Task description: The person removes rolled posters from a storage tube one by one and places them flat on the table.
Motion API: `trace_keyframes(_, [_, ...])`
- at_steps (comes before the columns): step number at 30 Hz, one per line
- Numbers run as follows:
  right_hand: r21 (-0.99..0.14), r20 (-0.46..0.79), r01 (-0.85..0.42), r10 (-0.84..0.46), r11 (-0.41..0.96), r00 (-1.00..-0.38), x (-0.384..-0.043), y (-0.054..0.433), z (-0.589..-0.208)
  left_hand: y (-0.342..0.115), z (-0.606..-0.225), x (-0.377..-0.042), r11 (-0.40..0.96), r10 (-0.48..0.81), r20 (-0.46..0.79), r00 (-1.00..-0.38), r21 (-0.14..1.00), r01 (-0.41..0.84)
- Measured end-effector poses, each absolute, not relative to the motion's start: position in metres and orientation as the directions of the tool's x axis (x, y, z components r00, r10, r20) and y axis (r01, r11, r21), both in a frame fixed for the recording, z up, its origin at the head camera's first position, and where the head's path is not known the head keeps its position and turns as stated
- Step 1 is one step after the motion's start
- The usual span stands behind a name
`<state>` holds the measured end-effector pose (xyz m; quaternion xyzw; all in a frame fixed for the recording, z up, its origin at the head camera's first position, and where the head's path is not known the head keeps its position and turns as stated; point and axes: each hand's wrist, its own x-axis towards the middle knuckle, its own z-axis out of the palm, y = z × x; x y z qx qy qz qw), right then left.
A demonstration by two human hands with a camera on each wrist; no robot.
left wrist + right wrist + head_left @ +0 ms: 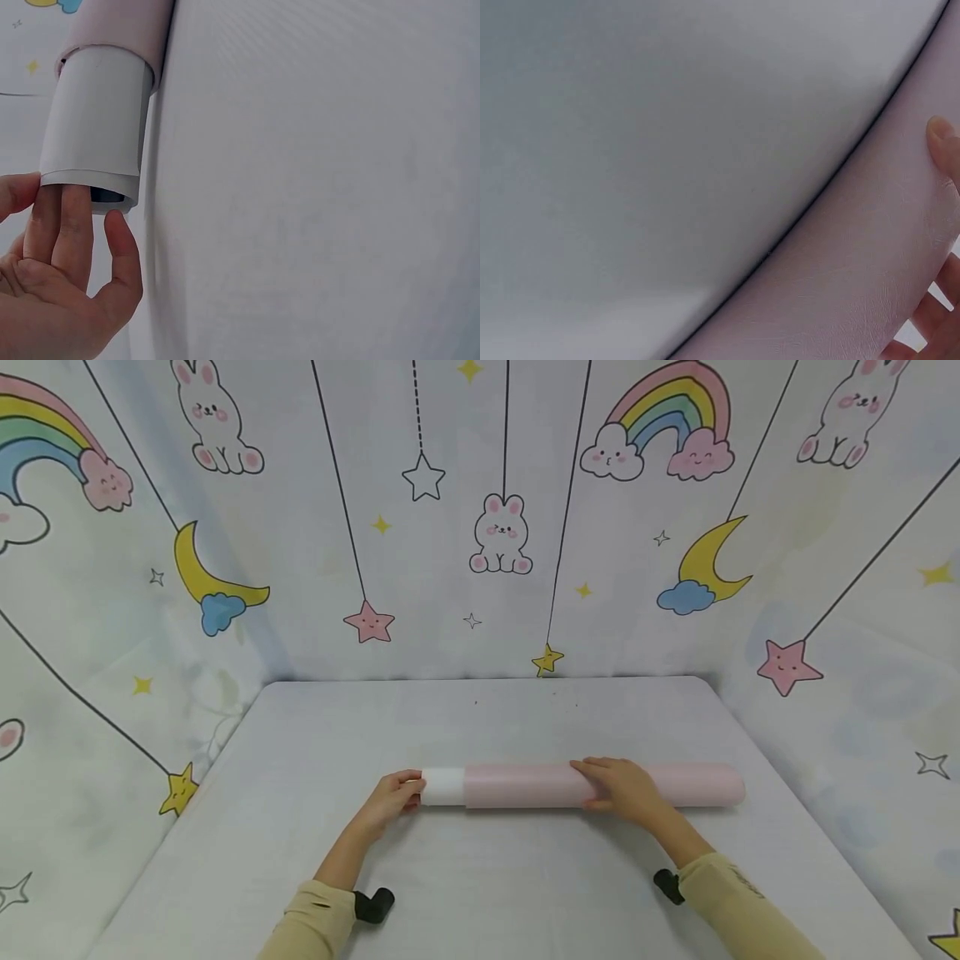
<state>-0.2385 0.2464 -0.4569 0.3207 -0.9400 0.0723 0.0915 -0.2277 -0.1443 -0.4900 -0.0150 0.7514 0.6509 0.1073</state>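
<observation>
A long pink roll (525, 786) with a smooth, leather-like surface lies across the white table. From its left end sticks out a narrower white tube (443, 787), open at its end in the left wrist view. My left hand (390, 797) holds that end: two fingers (73, 232) reach inside the opening and another digit touches the rim from outside. Over the middle-right of the pink roll, my right hand (618, 789) grips it from above, its thumb on the near side and fingers spread over the far side. Only parts of this hand show in the right wrist view.
The white table (525, 885) has rounded far corners. A cloth backdrop (450, 568) printed with rabbits, stars, moons and rainbows stands behind it and along both sides. A black wrist device (374, 906) sits at the left sleeve, another (668, 887) at the right.
</observation>
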Motion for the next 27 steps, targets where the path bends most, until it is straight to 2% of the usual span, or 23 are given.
trace_keyframes(12, [-0.128,0.247,-0.612,-0.573,0.78,-0.782,-0.237,0.267,-0.457,-0.154,-0.492,-0.227,0.161,0.097,-0.175,-0.98,0.974,-0.158])
trace_keyframes(19, [-0.19,0.226,-0.582,-0.541,0.791,-0.81,-0.237,0.281,-0.457,-0.158,-0.491,-0.227,0.178,0.071,-0.182,-0.981,0.97,-0.167])
trace_keyframes(27, [-0.177,0.237,-0.545,-0.502,0.82,-0.832,-0.238,0.301,-0.46,-0.162,-0.49,-0.227,0.188,0.036,-0.193,-0.981,0.965,-0.183])
